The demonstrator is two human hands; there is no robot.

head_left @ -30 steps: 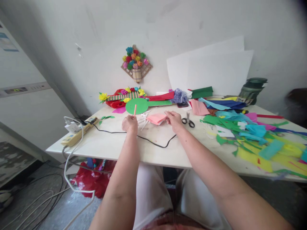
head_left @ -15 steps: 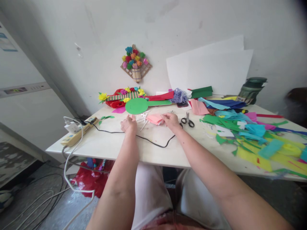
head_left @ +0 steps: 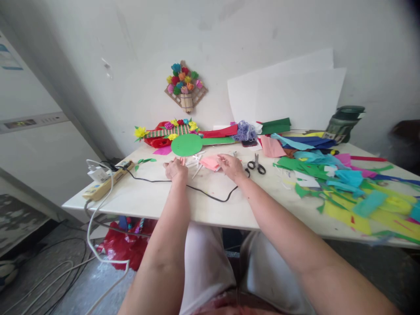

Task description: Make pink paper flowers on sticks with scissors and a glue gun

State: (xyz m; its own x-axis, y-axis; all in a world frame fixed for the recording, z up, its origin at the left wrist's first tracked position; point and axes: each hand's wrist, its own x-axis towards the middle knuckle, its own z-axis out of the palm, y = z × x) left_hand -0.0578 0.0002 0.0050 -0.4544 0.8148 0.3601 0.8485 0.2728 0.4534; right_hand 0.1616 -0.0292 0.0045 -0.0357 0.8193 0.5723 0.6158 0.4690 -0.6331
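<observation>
Both hands low on the table, stick laid down.

The left hand [head_left: 176, 169] no longer holds the pink stick upright; its curled fingers hide any grasp. Just right of it, the right hand [head_left: 231, 166] pinches the pink folded paper [head_left: 211, 162]; fingertip contact is hard to make out. Scissors [head_left: 256, 165] lie beyond.

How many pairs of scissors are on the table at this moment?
1. The black-handled scissors lie on the table just beyond the right hand, beside the pink paper. More could be hidden under the paper scraps.
</observation>
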